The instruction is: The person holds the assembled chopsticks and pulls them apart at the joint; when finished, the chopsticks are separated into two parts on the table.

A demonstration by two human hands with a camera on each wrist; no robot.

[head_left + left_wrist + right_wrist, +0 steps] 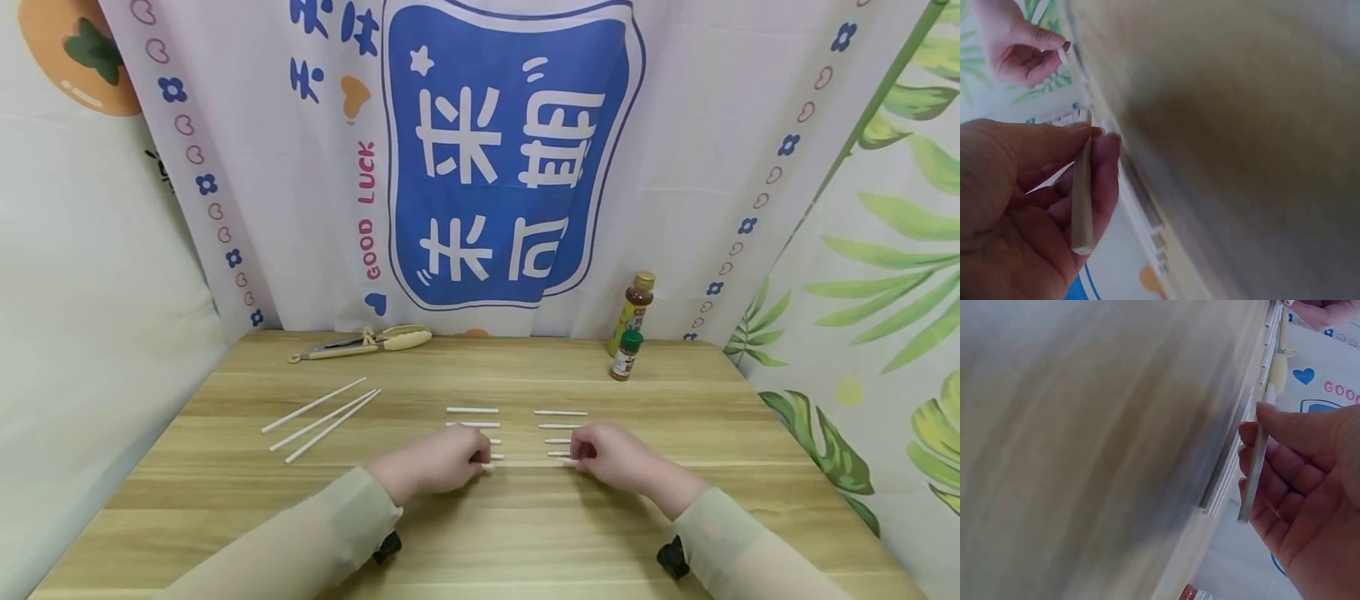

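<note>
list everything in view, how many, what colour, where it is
table: one, wood-brown, lower view
short sticks: eight lying, white, two columns mid-table
held sticks: two, white, at the columns' near ends
long sticks: three, white, table's left side
tongs: one, cream and grey, back left
tall bottle: one, brown and yellow, back right
small bottle: one, reddish, green cap, before the tall bottle
hangings: number unclear, white with coloured prints, behind and beside
sleeves: two, pale, lower edge
wrist gear: two, black, beside the sleeves
left hand: one, bare, left column
right hand: one, bare, right column

Wood-grain table (pixel 517 533) before a printed white cloth (pixel 487 167), leaf-patterned cloth (pixel 877 283) to the right
</note>
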